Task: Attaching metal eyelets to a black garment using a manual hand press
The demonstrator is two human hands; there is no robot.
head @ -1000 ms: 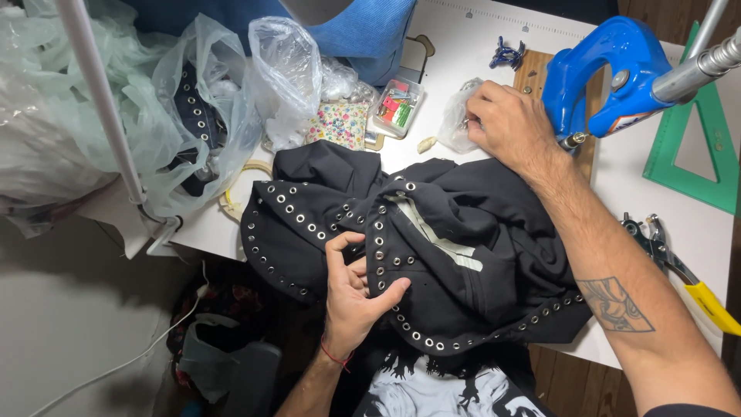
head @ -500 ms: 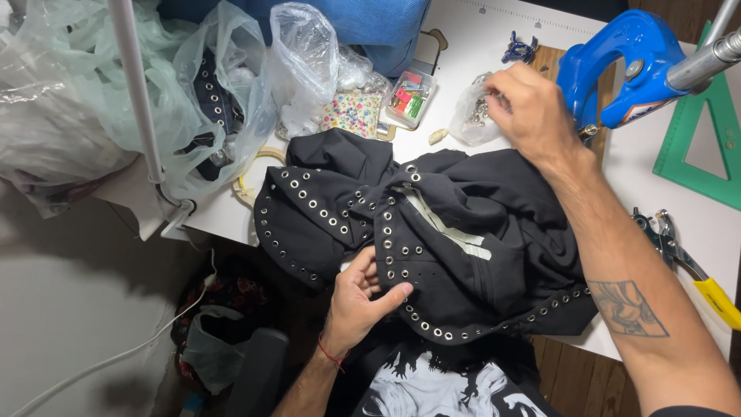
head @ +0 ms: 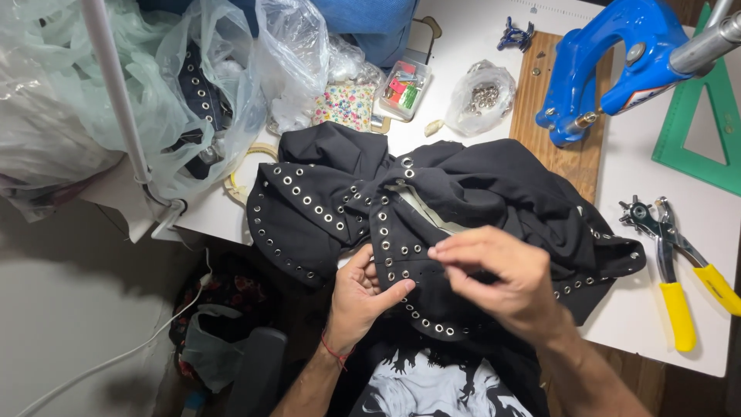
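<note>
A black garment studded with rows of metal eyelets lies bunched at the near edge of the white table. My left hand grips a fold of it from below, thumb on top beside an eyelet row. My right hand hovers over the same fold, its fingertips pinched together just above the fabric. Whether they hold something small is too fine to see. A clear bag of metal eyelets sits farther back on the table.
A blue hand press stands on a wooden board at the back right. Yellow-handled punch pliers and a green triangle ruler lie right. Plastic bags, a small clear box and a white pole crowd the left.
My right hand has come back from the eyelet bag near the press to the garment's near fold. My left hand has shifted its hold slightly on the fabric.
</note>
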